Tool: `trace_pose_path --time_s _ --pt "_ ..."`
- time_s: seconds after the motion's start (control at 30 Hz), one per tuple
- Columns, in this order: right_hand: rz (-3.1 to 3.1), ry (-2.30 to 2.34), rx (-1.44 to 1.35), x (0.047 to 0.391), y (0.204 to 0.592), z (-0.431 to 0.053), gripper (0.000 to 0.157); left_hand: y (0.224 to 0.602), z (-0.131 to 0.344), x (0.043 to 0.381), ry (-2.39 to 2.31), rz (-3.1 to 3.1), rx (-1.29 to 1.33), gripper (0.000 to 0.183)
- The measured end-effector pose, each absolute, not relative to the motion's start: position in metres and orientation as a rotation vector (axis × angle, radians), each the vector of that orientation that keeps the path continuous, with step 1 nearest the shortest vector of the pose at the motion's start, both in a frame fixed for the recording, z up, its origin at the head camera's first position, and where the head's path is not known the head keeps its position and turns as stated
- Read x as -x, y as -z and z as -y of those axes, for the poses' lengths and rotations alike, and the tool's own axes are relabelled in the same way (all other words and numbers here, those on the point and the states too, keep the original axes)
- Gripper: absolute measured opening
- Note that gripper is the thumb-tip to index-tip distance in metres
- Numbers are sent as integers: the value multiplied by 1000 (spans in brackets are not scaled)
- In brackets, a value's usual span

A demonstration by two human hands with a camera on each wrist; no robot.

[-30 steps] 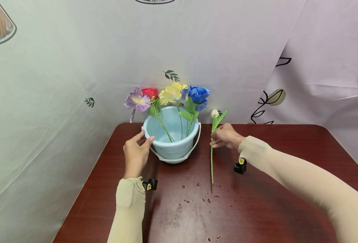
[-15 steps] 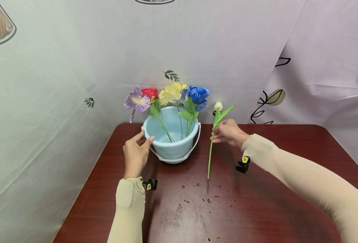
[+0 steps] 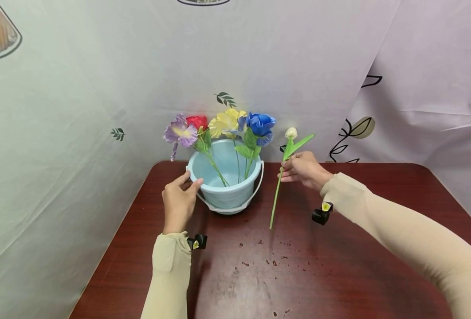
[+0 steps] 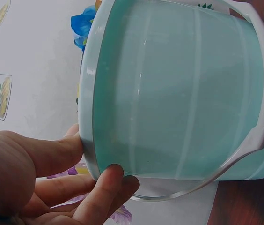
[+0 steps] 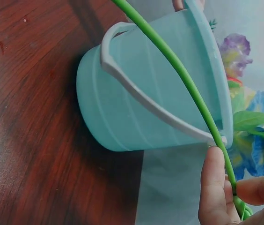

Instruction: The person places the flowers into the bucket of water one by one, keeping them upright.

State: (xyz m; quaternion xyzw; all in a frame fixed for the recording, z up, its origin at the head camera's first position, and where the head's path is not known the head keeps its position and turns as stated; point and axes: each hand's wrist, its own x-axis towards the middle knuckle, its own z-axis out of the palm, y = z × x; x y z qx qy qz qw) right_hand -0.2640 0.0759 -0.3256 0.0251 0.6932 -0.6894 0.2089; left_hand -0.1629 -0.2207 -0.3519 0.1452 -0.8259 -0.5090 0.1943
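A light blue bucket (image 3: 228, 196) with a white handle stands on the table, holding a purple-and-yellow flower (image 3: 181, 131), a red flower (image 3: 197, 122), a yellow flower (image 3: 226, 122) and a blue flower (image 3: 261, 125). My left hand (image 3: 178, 201) grips the bucket's rim (image 4: 89, 93) at the left, thumb on one side and fingers on the other. To the right of the bucket, my right hand (image 3: 302, 169) pinches the green stem (image 5: 188, 79) of a white tulip (image 3: 291, 133) just below its leaves. The tulip leans right at the top, its stem's lower end above the table.
The dark red wooden table (image 3: 363, 266) carries small wet-looking drops (image 3: 274, 263) in front of the bucket. Behind it hangs a pale cloth backdrop (image 3: 299, 57) with printed leaves. Black wrist cameras sit on both sleeves.
My right hand has risen slightly and shifted right with the tulip, whose stem end has swung up and left toward the bucket. My left hand and the bucket have stayed still.
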Motion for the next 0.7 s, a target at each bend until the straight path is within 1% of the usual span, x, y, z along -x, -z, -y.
trace_pose_path --time_s 0.27,0.53,0.7 --pt "-1947 1948 -18 258 314 -75 10 352 221 163 1416 2324 -403 50" --pt "-1956 2009 16 255 299 -76 4 351 221 162 1398 2325 -387 50" --pt "-1959 2024 22 254 294 -78 4 350 220 162 1407 2323 -386 50"
